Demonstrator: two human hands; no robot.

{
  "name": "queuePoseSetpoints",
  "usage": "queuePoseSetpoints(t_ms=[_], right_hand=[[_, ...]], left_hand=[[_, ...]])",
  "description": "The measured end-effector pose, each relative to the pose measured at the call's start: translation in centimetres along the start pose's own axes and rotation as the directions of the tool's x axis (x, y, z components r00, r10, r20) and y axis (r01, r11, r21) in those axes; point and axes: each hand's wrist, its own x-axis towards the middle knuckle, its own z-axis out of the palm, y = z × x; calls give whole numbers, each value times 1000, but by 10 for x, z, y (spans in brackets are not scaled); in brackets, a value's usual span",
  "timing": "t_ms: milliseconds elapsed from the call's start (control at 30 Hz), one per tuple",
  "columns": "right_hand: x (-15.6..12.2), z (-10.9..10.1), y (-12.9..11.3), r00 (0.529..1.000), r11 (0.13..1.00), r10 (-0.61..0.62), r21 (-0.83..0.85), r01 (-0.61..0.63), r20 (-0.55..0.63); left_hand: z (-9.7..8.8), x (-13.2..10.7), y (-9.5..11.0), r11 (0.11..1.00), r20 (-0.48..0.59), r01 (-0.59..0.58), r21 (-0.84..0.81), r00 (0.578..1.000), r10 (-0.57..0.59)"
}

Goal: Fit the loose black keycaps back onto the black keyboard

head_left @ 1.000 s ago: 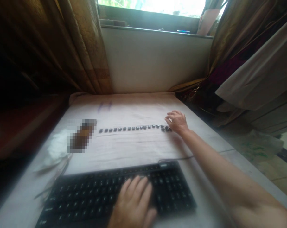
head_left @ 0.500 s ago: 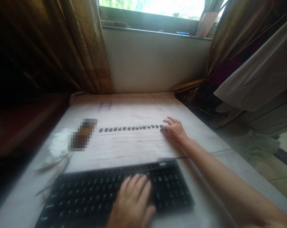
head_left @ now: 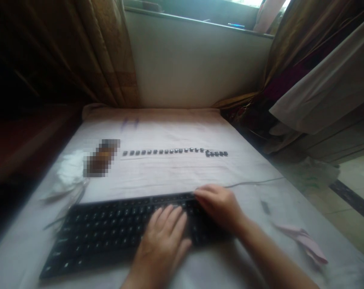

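A black keyboard (head_left: 109, 228) lies on the white cloth in front of me. My left hand (head_left: 165, 237) rests palm down on its middle keys, fingers stretched out. Over its upper right part is my right hand (head_left: 219, 204), the fingers close together and bent at the top edge; whatever is between the fingertips is hidden. Beyond the keyboard, several small dark keycaps (head_left: 160, 151) form a long row across the cloth. At the right end of that row, a tight group of keycaps (head_left: 217, 153) sits slightly lower.
A pixelated brown item (head_left: 102, 158) lies at the left beside a crumpled white bundle (head_left: 69, 170). The keyboard's cable (head_left: 254, 182) runs off to the right. A pink cloth strip (head_left: 304, 239) lies at the right. Curtains (head_left: 109, 52) hang beside the window wall.
My right hand has drawn back from the right end of the keycap row to the keyboard, uncovering the tight group there. My left hand stays on the keyboard. The view has tilted down slightly.
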Motion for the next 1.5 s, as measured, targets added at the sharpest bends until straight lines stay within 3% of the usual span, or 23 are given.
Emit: queuePoseSetpoints(t_ms=[133, 400, 700, 1033, 1167, 1267, 1500], right_hand=[[-9, 6, -23, 997, 995, -63, -86, 59, -46], [-18, 13, -22, 999, 1000, -24, 10, 24, -46], [-20, 15, -26, 986, 955, 164, 245, -165, 24], [-19, 17, -36, 908, 882, 411, 212, -420, 86], [-16, 12, -31, 920, 910, 384, 137, -392, 81], [-10, 6, -27, 935, 939, 315, 92, -332, 160], [-1, 2, -18, 920, 948, 250, 117, -296, 303]], left_hand=[[2, -1, 3, 1000, 0, 24, -13, 1000, -24], [3, 1, 5, 997, 40, 70, -28, 997, -68], [5, 6, 9, 994, 76, 105, -12, 992, -103], [4, 8, 9, 996, 68, 85, -3, 994, -84], [4, 8, 9, 996, 87, 87, -10, 992, -86], [3, 9, 9, 996, 83, 93, -19, 992, -91], [5, 14, 11, 990, 101, 131, -52, 987, -126]])
